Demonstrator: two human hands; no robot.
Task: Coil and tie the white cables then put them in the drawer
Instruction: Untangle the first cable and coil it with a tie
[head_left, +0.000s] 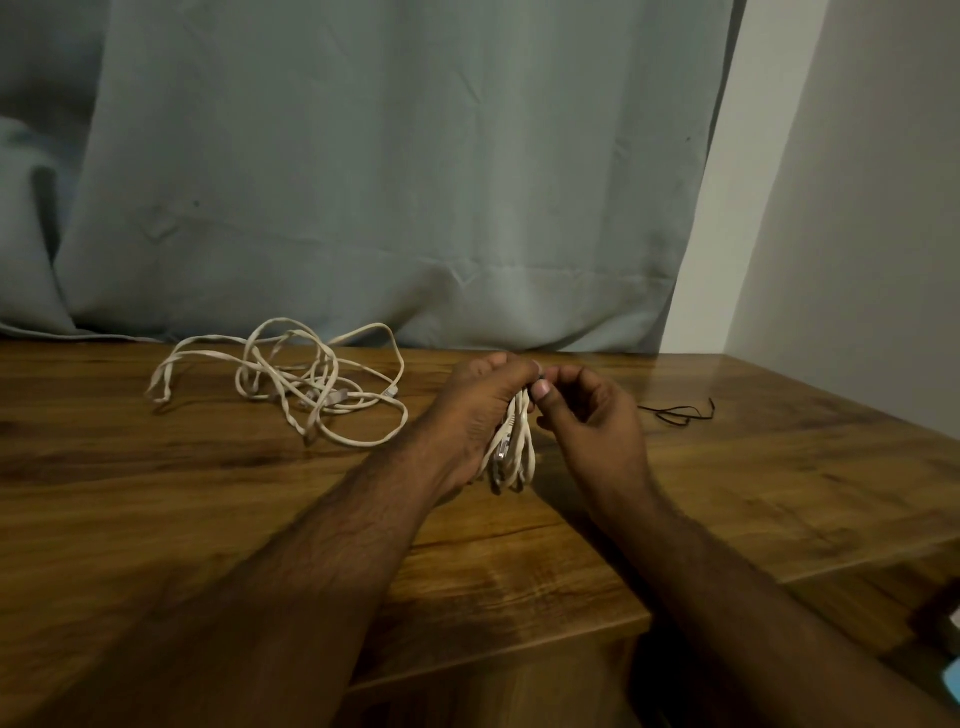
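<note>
My left hand (475, 410) grips a coiled white cable (514, 452) held just above the wooden table (208, 493); its loops and a clear plug hang below my palm. Beside it, my right hand (584, 410) pinches something small and dark at the top of that coil, thumb against fingertips. A loose, tangled heap of white cables (291, 379) lies on the table to the left, near the curtain, untouched by either hand. No drawer front is clearly visible.
A thin black tie or cord (678, 413) lies on the table right of my right hand. A grey-green curtain (389, 182) hangs behind the table, and a white wall (841, 234) stands at right. The table's front edge runs below my forearms.
</note>
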